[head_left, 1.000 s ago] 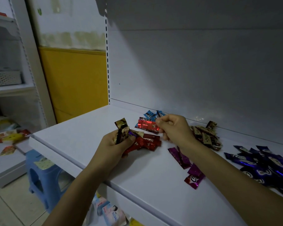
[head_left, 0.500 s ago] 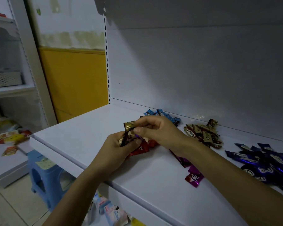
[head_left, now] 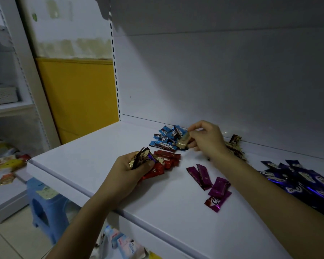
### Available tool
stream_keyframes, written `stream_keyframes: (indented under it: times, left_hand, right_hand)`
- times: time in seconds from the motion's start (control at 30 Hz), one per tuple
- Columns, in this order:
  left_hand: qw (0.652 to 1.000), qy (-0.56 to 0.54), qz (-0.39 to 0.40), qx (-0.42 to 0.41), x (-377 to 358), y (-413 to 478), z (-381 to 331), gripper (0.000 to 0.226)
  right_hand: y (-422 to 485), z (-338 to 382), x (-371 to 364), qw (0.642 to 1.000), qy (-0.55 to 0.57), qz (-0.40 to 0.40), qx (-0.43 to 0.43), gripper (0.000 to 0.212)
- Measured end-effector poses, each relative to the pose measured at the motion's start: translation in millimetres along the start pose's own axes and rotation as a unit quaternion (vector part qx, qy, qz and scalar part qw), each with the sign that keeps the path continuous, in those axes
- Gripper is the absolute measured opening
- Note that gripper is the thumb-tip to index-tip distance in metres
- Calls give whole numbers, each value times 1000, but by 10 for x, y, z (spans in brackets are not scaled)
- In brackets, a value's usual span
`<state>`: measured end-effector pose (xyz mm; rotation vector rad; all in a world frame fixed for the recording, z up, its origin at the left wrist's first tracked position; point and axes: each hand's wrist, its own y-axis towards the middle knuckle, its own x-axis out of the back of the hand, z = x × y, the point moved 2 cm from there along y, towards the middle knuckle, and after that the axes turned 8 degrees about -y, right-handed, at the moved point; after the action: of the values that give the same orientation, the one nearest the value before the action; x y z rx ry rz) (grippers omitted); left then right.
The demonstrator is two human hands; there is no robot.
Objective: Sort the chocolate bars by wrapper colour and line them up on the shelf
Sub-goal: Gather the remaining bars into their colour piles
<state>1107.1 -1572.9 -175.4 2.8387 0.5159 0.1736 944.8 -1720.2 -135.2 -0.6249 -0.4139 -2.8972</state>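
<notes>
On the white shelf (head_left: 86,156) lie chocolate bars in colour groups: blue ones (head_left: 165,137) at the back, red ones (head_left: 168,158) in front of them, magenta ones (head_left: 211,182) in the middle, gold ones (head_left: 236,144) behind my right wrist, dark purple ones (head_left: 303,180) at the right. My left hand (head_left: 127,174) grips a mixed bunch of bars (head_left: 144,159) of gold, purple and red. My right hand (head_left: 206,139) pinches a single gold bar (head_left: 183,142) above the blue group.
The shelf's back panel (head_left: 213,81) rises right behind the bars. A blue plastic stool (head_left: 45,208) stands on the floor at the lower left. Packets (head_left: 123,243) lie on a lower level under the shelf edge. Another shelving unit (head_left: 6,109) stands at far left.
My right hand took a gold bar out of the bunch in my left hand and moved right and back with it, over the blue group. The left hand stayed in place.
</notes>
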Motion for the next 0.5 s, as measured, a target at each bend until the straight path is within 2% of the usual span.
stream_keyframes:
  times: [0.07,0.1,0.27,0.4,0.43,0.5]
  left_hand:
    - [1000,3,-4,1,-5,6,4,14]
    - [1000,3,-6,2,-9,4,7,14]
    - [1000,-3,-11,5,-7,2,28,10]
    - [1000,-8,-19,9,5,5,30,9]
    - [1000,-9,-22,10,3,8,28,8]
    - [999,-18,-25,11,7,19,14,6]
  right_hand:
    - [119,-87,211,977,-194,-49,79,16]
    - [178,-139,313,964,-244,-61,85,17]
    - [393,-422,630,961,-268,-74,13,14]
    - [347,-536,641,923,-379,-66,2,24]
    - [320,-488,613,922,-383,-54,12,28]
    - [243,-255,504,947,-314,4,60,27]
